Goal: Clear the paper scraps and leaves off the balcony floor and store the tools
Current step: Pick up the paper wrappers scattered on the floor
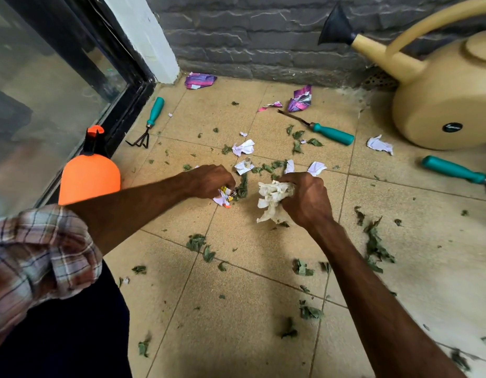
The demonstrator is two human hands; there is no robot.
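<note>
One tan plastic watering can (443, 105) and one orange spray bottle (89, 174) stand on the speckled tile floor (250, 309), with three teal-handled tools (333, 133) lying among scattered green leaves (375, 246) and crumpled white paper scraps (244, 147) — two purple wrappers (199, 80) near the wall. The right hand (308, 197) is fisted around a crumpled whitish wad (273, 199); the left hand (209, 181), fingers curled down, pinches a small printed scrap (222, 199) at the floor.

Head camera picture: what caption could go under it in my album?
Two hands, left and right, gather paper scraps among leaves on a balcony floor.

Teal tool (454, 170) head cut off
</note>
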